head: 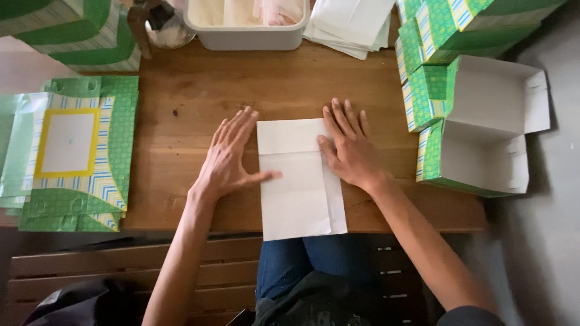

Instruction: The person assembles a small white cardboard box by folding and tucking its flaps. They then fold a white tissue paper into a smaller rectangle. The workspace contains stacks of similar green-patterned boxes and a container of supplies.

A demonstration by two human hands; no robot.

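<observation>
A folded white paper sheet (299,187) lies flat on the wooden table (181,108), its near end hanging over the front edge. My left hand (228,157) rests flat beside the sheet's left edge, with the thumb pressing on the paper. My right hand (350,148) lies palm down on the sheet's upper right part, fingers spread, over a lengthwise fold. Neither hand grips anything.
Flat green patterned box blanks (72,151) lie stacked at the left. An open green-and-white box (483,139) and more folded boxes (447,30) stand at the right. A white tub (244,37) and a stack of white paper (350,24) sit at the back.
</observation>
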